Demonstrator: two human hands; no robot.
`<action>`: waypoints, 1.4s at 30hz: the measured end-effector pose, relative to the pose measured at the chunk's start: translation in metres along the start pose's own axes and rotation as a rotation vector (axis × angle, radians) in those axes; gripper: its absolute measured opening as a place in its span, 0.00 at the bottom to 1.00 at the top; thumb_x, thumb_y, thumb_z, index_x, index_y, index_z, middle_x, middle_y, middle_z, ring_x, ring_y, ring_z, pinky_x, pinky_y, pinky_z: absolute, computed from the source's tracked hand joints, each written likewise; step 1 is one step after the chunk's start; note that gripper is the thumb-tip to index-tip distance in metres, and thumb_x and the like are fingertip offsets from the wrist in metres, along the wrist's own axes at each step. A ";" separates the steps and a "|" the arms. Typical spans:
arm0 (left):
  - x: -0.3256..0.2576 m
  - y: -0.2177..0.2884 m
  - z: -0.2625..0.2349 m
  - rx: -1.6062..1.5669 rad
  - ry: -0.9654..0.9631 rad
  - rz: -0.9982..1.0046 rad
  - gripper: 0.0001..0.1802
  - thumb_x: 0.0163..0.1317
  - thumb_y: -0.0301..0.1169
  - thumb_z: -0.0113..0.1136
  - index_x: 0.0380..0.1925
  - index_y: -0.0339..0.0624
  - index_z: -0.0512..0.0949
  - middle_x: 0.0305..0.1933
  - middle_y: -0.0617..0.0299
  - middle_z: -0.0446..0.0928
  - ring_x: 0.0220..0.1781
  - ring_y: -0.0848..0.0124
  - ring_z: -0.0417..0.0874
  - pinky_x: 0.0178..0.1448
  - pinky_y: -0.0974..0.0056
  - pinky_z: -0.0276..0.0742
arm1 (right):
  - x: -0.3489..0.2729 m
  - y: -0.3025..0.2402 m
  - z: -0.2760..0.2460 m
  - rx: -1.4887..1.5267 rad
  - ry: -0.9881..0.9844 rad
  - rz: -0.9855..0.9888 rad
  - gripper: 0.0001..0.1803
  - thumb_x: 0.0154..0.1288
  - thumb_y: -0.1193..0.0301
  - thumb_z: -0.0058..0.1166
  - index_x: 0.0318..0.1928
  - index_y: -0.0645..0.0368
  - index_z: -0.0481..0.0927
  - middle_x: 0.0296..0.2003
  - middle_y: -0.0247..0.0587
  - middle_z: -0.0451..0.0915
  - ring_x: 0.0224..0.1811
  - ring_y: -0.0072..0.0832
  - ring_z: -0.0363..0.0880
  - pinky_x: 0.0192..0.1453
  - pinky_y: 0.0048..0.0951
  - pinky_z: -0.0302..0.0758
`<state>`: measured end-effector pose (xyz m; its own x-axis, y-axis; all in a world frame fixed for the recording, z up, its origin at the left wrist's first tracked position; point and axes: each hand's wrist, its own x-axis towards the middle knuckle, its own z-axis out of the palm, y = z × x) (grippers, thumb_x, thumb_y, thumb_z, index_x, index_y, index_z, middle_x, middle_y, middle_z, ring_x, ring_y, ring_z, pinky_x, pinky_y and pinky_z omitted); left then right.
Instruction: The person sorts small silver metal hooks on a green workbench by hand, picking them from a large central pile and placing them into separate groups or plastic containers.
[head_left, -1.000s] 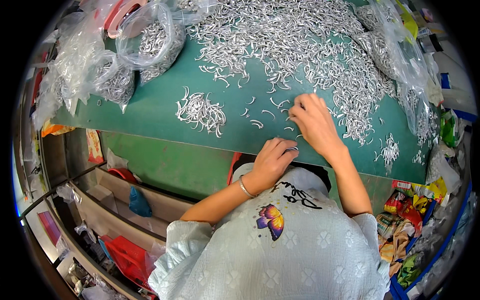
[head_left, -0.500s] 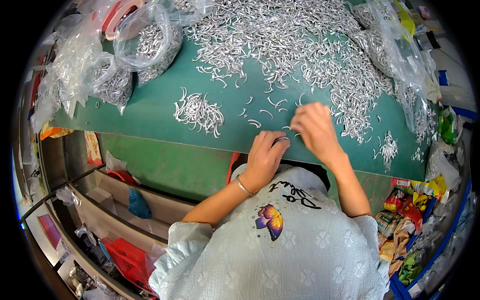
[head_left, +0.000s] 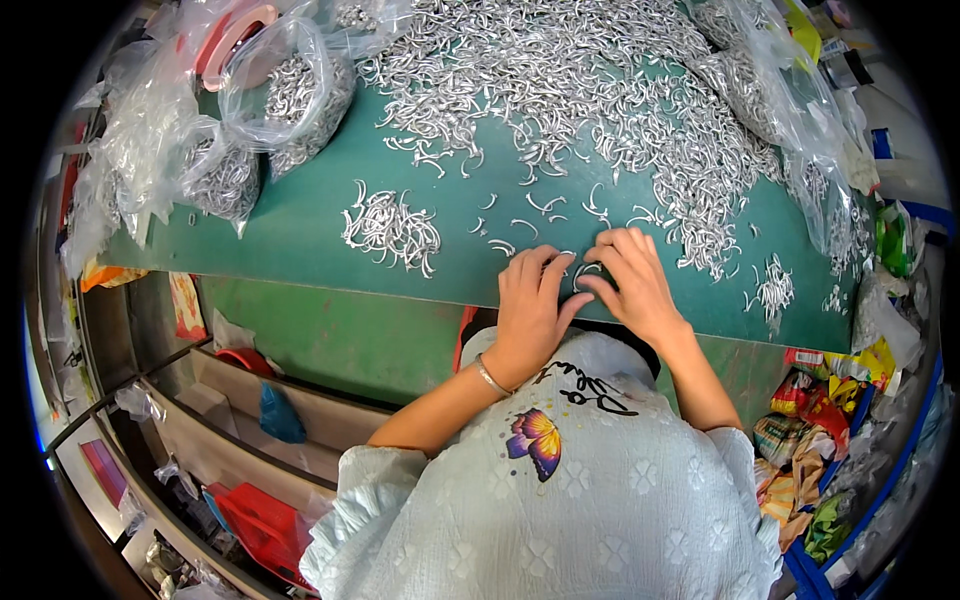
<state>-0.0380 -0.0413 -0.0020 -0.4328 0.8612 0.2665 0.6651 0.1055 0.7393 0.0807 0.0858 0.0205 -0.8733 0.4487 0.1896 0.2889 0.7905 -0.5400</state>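
Left along the desk's (head_left: 290, 235) near edge, a small pile (head_left: 390, 230) lies apart; left hand (head_left: 530, 302) and right hand (head_left: 640, 287) bend beside a curved metal piece (head_left: 582, 270) (whether fingers grip, I cannot tell); beyond, rightward, a far larger heap (head_left: 560, 80) lies loose.

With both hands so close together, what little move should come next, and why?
Perhaps close the right hand gently on the curved silver piece: it shows between the hands, by that hand's fingertips, with the left hand nearby. Whether it's already gripped isn't clear.
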 end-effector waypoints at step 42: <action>-0.008 -0.012 -0.014 -0.208 0.012 -0.102 0.21 0.55 0.19 0.63 0.50 0.35 0.74 0.54 0.49 0.72 0.54 0.51 0.73 0.58 0.54 0.71 | -0.003 -0.010 0.005 0.025 -0.091 -0.208 0.07 0.55 0.76 0.57 0.36 0.58 0.77 0.39 0.38 0.74 0.42 0.35 0.71 0.44 0.35 0.65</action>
<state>-0.0508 -0.0568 -0.0043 -0.4994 0.8451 0.1907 0.4786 0.0856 0.8738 0.0784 0.0748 0.0209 -0.9451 0.2369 0.2249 0.0900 0.8508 -0.5177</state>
